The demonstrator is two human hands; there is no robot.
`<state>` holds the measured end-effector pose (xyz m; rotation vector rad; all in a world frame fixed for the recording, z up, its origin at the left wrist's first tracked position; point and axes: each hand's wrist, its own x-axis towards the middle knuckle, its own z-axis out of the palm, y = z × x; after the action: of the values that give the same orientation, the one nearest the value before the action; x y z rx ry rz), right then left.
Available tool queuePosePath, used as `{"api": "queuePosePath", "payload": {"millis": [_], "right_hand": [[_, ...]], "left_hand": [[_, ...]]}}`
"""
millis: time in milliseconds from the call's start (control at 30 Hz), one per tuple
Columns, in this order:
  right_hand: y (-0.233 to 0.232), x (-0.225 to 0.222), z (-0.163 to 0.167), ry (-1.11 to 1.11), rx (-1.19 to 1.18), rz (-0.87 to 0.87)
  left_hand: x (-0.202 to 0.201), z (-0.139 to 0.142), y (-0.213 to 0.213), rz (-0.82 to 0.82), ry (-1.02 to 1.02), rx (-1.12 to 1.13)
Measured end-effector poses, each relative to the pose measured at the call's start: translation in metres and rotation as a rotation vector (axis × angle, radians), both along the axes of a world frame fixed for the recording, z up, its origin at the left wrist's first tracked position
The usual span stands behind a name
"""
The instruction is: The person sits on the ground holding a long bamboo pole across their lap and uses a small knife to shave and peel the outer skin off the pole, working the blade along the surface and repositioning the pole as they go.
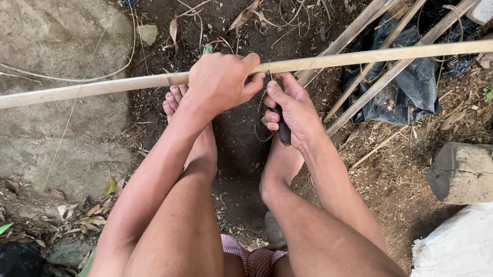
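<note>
A long bamboo pole (379,54) runs across under the left hand (220,82); the right hand (292,110) sits just right, a log (464,171) farther right.

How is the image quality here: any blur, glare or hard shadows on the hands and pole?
Head view: soft, even daylight, no glare or hard shadows; left hand, right hand and bamboo pole are sharp; the pole bows slightly, which may be wide-lens distortion.

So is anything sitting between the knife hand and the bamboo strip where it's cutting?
Nothing visible. The right hand holds the dark-handled knife right at the long bamboo strip, beside the left hand gripping it. Only thin curled shavings hang below. The blade's contact point is hidden by the fingers.
</note>
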<state>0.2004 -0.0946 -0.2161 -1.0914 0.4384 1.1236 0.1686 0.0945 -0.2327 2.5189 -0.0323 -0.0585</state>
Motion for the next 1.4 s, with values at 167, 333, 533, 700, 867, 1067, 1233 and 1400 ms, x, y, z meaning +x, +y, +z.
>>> {"api": "queuePosePath", "payload": {"millis": [167,333,533,700,867,1067,1233,1400], "right_hand": [[0.0005,0.0001,0.0002,-0.015,0.017,-0.001],[0.0004,-0.0002,0.0,-0.015,0.017,-0.005],[-0.0002,-0.0006,0.0002,-0.026,0.021,-0.004],[0.0001,-0.0001,0.0004,-0.027,0.028,-0.008],[0.0004,-0.0003,0.001,-0.029,0.027,-0.009],[0.0002,0.0003,0.0016,-0.027,0.027,-0.008],[-0.0001,0.0013,0.0024,-0.024,0.028,-0.002],[0.0016,0.0002,0.0028,-0.041,0.009,0.01]], "left_hand": [[0.0002,-0.0003,0.0001,0.0,0.025,-0.01],[0.0003,-0.0003,-0.0001,0.003,0.005,0.0],[0.0,0.0003,0.0003,0.0,0.011,-0.01],[0.0,0.0009,-0.0001,0.002,0.022,-0.013],[0.0,0.0013,-0.0001,0.0,0.014,-0.006],[0.0005,0.0011,-0.0003,-0.006,0.037,-0.012],[0.0001,0.0013,-0.0006,-0.001,0.016,-0.004],[-0.0001,0.0021,-0.0004,-0.001,0.025,-0.008]]}}
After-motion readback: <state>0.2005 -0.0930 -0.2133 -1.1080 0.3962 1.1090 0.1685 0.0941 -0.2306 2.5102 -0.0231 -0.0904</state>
